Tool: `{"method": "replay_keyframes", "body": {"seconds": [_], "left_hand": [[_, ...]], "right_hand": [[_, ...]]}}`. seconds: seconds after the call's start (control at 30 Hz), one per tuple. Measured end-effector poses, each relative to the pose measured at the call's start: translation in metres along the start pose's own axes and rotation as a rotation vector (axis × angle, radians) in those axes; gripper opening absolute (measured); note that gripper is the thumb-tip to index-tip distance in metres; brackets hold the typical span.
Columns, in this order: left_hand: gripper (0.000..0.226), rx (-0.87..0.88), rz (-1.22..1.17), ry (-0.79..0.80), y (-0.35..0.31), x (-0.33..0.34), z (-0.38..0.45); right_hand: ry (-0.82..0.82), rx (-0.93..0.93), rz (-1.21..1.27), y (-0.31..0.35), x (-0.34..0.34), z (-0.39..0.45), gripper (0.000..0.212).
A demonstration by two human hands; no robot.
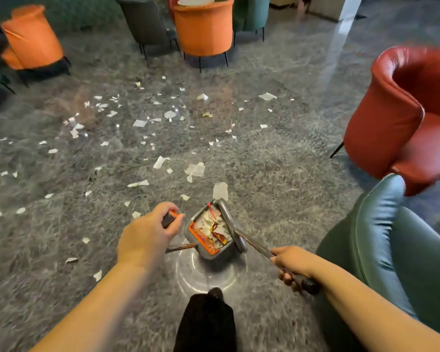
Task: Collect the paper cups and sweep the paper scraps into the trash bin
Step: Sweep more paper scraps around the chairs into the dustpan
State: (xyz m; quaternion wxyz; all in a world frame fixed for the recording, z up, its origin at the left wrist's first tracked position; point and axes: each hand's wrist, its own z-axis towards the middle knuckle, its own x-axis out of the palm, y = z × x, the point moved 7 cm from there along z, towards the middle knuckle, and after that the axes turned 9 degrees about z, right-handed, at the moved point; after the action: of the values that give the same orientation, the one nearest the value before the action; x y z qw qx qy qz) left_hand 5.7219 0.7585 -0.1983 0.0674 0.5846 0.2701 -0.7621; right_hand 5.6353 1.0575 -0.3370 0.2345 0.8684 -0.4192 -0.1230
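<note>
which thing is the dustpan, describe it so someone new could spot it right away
Start at the dark green armchair on the right; just left of its near edge, on the grey floor between the two hands, sits the dustpan. Unlike the loose white scraps scattered farther out, it is a grey tray with an orange edge, already holding torn paper.

Open floor (277, 161) ahead (scrap-strewn); green armchair (391, 250) and red armchair (396, 118) crowd the right.

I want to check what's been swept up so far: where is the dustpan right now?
In the head view the dustpan sits low and centre on the floor between both hands, holding scraps, just left of the green chair.
</note>
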Motion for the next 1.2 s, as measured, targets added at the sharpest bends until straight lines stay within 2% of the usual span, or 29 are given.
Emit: {"method": "replay_keyframes", "body": {"seconds": [0.2, 0.37, 0.43, 0.67, 0.87, 1.1, 1.2], "left_hand": [[0.016, 0.040, -0.026, 0.095, -0.004, 0.028, 0.167], [0.019, 0.106, -0.024, 0.108, -0.036, 0.052, 0.296], [0.020, 0.130, -0.015, 0.098, -0.051, 0.067, 0.346], [0.019, 0.152, -0.002, 0.111, -0.123, 0.144, 0.528], [0.015, 0.181, -0.018, 0.138, -0.189, 0.183, 0.667], [0.012, 0.169, -0.038, 0.155, -0.243, 0.236, 0.829], [0.019, 0.194, -0.032, 0.171, -0.266, 0.266, 0.907]], "right_hand": [[-0.024, 0.015, 0.058, 0.127, -0.026, 0.064, 0.026], [-0.068, 0.013, 0.126, 0.219, -0.074, 0.111, 0.039], [-0.073, 0.005, 0.120, 0.255, -0.098, 0.134, 0.038], [-0.116, 0.000, 0.189, 0.385, -0.215, 0.229, 0.033], [-0.120, 0.006, 0.163, 0.503, -0.314, 0.285, 0.022], [-0.118, 0.007, 0.190, 0.625, -0.405, 0.365, 0.020], [-0.141, 0.004, 0.181, 0.687, -0.442, 0.401, 0.021]]}}
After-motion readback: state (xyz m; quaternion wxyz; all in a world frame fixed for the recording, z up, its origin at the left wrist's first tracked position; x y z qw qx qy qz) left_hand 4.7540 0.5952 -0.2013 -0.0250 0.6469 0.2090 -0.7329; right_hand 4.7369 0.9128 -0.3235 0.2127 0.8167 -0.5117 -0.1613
